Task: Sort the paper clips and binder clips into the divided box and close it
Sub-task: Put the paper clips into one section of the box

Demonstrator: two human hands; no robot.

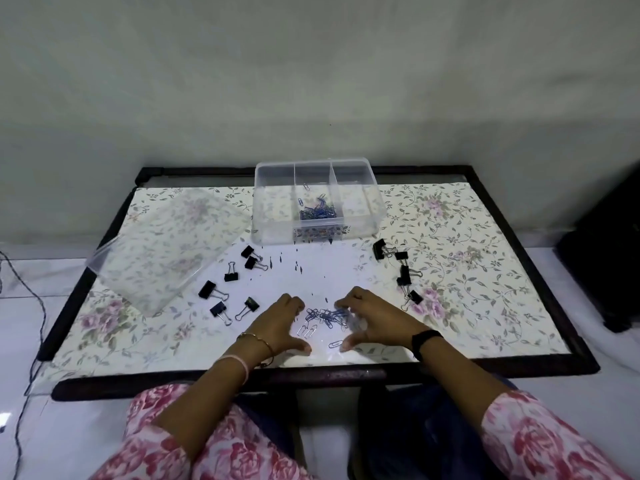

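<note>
A small pile of blue and silver paper clips [325,316] lies near the table's front edge. My left hand [280,323] and my right hand [370,320] rest on the table on either side of it, fingers curved inward around the pile, thumbs toward me. Neither hand holds anything. The clear divided box [367,216] stands open at the back, with several blue paper clips [318,212] in its middle compartment. Black binder clips lie in a left group [230,285] and a right group [401,271]. The clear lid [166,247] lies to the left.
The low table [585,362] has a dark wooden frame and a floral cover. A dark cable [38,306] runs over the white floor on the left. A dark object [609,265] stands on the floor at the right. A wall is close behind.
</note>
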